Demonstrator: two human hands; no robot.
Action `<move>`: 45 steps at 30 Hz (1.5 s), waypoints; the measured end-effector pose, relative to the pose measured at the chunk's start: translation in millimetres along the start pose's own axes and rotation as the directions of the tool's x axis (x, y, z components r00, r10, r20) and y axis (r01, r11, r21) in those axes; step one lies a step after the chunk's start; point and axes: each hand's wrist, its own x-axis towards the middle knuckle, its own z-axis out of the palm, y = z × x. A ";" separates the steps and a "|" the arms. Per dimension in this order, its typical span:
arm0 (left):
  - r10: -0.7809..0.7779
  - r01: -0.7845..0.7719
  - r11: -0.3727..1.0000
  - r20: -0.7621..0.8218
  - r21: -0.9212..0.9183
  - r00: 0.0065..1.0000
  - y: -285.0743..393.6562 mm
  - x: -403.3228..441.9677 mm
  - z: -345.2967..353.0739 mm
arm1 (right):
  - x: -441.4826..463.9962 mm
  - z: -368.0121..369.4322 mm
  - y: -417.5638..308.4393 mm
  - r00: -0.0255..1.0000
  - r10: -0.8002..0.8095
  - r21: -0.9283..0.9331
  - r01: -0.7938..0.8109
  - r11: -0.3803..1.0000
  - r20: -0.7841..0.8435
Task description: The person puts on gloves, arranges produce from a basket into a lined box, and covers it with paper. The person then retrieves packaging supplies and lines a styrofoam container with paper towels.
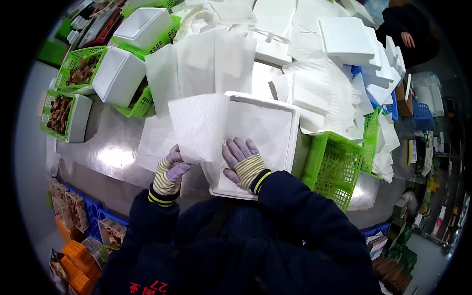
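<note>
In front of me is a white foam box (295, 129), with white paper (260, 123) lining its inside. My left hand (170, 173), in a striped glove with purple-grey fingers, pinches the lower corner of a white paper sheet (199, 127). That sheet stands up over the box's left side. Inside the box, my right hand (242, 162) lies flat on the paper, its fingers stretched out and gloved the same way. Another white sheet (156, 145) rests on the metal table (115, 156), left of the box.
A green basket (333, 167) stands right of the box. Baskets of brown mushroom-like pieces (60, 114) and foam boxes (118, 76) are at left. Paper sheets (216, 61) cover the table behind; foam lids (345, 38) are stacked back right. Another person's hand (407, 40) shows at upper right.
</note>
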 end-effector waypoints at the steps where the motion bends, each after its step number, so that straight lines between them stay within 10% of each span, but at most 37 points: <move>1: -0.037 0.037 0.999 0.018 0.011 0.999 -0.2 -1.6 3.8 | -0.6 1.3 -0.6 1.000 0.002 0.001 -0.002 1.000 -0.009; 3: 0.022 -0.047 0.990 0.192 0.132 0.981 -0.5 4.5 13.2 | -1.8 2.5 0.5 1.000 -0.004 -0.016 0.004 1.000 0.000; 6: -0.381 0.293 0.891 0.220 0.348 0.898 18.1 3.9 72.9 | -5.5 21.5 10.7 0.994 0.025 -0.114 -0.013 0.993 0.105; 7: -0.409 0.313 0.894 0.303 0.320 0.861 11.2 0.8 93.9 | -7.3 32.1 17.2 0.970 0.218 0.596 -0.236 0.767 0.103; 8: -0.378 0.239 0.901 0.385 0.362 0.842 18.5 0.1 125.8 | -9.4 27.4 22.0 0.944 0.283 0.840 -0.288 0.460 0.168; 9: -0.370 0.231 0.919 0.497 0.320 0.785 16.3 -2.4 139.5 | -11.9 23.5 27.2 0.909 0.346 0.958 -0.275 0.082 0.232; 12: -0.273 0.101 0.956 0.716 0.275 0.642 32.3 5.8 153.1 | -36.1 -44.4 35.9 0.859 0.507 0.996 -0.092 0.005 0.077; 14: -0.298 0.244 0.952 0.390 0.183 0.871 36.2 3.3 136.7 | -69.3 -46.4 34.6 0.605 0.790 0.934 -0.216 0.285 -0.101; 17: 0.107 -0.114 0.955 0.039 0.274 0.993 10.6 29.0 95.5 | -97.1 -65.2 48.7 0.509 0.833 0.976 -0.092 -0.198 0.217; 20: 0.403 -0.480 0.391 0.323 0.785 0.857 -18.8 57.4 74.6 | -91.6 -62.9 30.3 0.519 0.829 0.972 -0.205 -0.114 0.207; 21: 0.220 -0.456 0.063 0.433 0.888 0.874 -20.8 58.2 72.0 | -92.9 -50.6 22.2 0.540 0.837 0.959 -0.273 0.076 0.087; 24: 0.049 -0.542 -0.191 0.559 0.819 0.827 -40.9 58.7 101.0 | -93.2 -52.4 10.2 0.570 0.806 0.793 -0.413 0.448 -0.159; 29: -0.272 -0.573 -0.282 0.509 0.769 0.817 -86.3 66.5 141.9 | -136.5 -16.4 2.8 0.541 0.835 0.675 -0.579 0.457 -0.101; 36: -0.278 -0.642 -0.259 0.581 0.721 0.765 -96.0 74.5 154.8 | -145.3 42.7 11.7 0.378 0.719 0.800 -0.420 -0.428 0.583; 45: -0.065 -0.597 -0.298 0.609 0.745 0.791 -97.4 90.5 160.9 | -139.4 37.7 -1.6 0.403 0.844 0.878 -0.453 -0.154 0.355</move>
